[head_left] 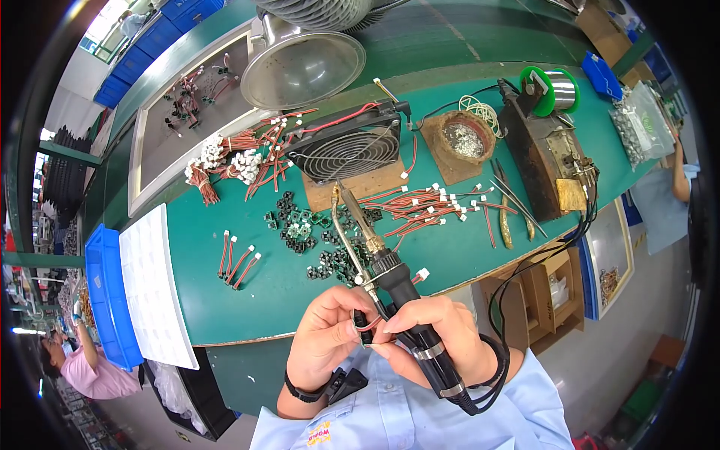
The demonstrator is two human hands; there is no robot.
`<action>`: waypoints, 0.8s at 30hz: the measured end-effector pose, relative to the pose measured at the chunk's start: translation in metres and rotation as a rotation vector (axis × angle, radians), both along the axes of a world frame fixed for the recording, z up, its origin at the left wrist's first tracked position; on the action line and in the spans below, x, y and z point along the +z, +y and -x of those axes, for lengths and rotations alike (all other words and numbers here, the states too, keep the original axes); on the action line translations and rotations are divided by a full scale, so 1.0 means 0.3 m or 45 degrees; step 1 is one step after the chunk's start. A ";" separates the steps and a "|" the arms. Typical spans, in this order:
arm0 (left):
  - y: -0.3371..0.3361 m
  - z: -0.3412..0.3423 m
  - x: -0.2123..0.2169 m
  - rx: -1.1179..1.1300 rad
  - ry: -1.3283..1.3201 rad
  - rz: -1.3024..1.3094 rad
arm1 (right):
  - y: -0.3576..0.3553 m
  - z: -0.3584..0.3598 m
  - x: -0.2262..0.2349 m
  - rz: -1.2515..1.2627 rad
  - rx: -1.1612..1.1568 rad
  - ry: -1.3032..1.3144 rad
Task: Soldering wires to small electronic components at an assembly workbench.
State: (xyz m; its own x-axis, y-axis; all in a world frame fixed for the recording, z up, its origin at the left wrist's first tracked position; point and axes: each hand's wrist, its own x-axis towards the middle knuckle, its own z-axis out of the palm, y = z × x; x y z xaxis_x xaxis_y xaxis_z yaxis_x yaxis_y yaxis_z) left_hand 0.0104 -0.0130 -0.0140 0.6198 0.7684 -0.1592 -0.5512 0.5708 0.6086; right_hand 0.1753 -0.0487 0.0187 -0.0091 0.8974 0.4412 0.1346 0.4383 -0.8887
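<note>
Close under our chin, our right hand was wrapped around the soldering iron, tip aimed away over the green bench. Our left hand pinched a small black connector with red wires, just left of the handle, probably keeping it steady near the heat.
</note>
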 end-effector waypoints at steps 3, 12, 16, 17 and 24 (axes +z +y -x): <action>-0.001 0.004 -0.001 0.010 0.036 -0.036 | -0.002 -0.002 0.001 0.015 0.002 -0.002; 0.001 0.015 0.028 0.040 0.128 -0.196 | 0.004 -0.029 0.009 0.087 0.097 -0.037; -0.005 0.026 0.071 0.048 0.242 -0.231 | 0.010 -0.040 0.006 0.083 0.108 -0.055; -0.008 0.029 0.080 0.054 0.291 -0.241 | 0.012 -0.041 0.005 0.085 0.107 -0.058; -0.010 0.024 0.077 0.072 0.374 -0.385 | 0.009 -0.032 -0.011 0.104 0.037 0.006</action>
State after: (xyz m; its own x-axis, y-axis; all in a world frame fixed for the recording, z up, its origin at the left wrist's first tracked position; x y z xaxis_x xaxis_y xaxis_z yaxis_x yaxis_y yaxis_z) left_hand 0.0032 -0.0161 0.0091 0.5370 0.8393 -0.0850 -0.3548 0.3161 0.8799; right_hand 0.1849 -0.0460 0.0153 -0.0338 0.9298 0.3665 0.1183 0.3678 -0.9223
